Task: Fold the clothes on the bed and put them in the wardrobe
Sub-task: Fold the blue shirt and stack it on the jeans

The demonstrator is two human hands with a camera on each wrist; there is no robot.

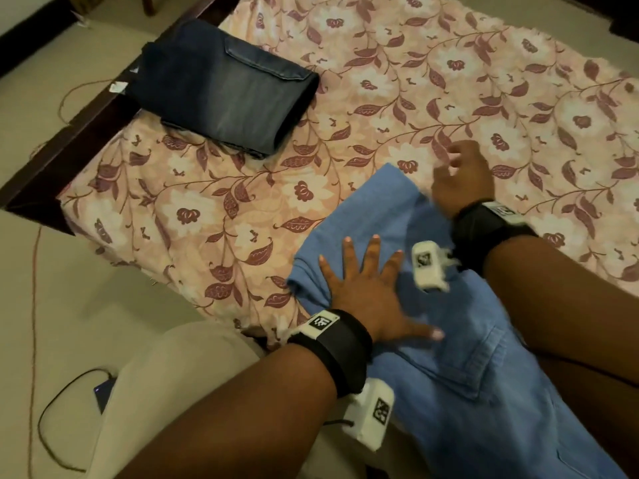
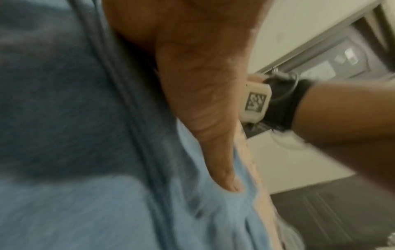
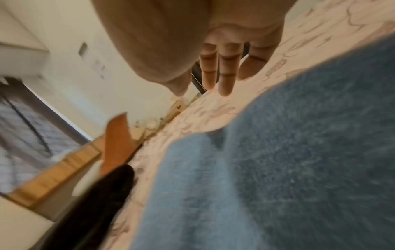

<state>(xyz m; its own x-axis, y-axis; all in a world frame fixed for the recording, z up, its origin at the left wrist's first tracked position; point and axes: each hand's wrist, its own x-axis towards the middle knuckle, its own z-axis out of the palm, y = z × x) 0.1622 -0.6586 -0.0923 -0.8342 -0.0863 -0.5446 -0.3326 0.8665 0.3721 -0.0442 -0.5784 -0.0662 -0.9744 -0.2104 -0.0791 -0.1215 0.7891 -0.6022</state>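
Head view: folding is in hand. Left hand (image 1: 371,299), fingers (image 1: 349,252) spread straight, presses the light blue jeans (image 1: 460,375) flat at the bed's (image 1: 397,108) near edge; part hangs off it. Right hand (image 1: 461,174), fingers loosely parted and holding nothing, hovers blurred just beyond the jeans' far end. Next move, by judgement: grasp that end and fold it back towards the pinned part. Count: two garments, one unfolded, one dark jeans (image 1: 221,84) folded at the left edge; two hands.
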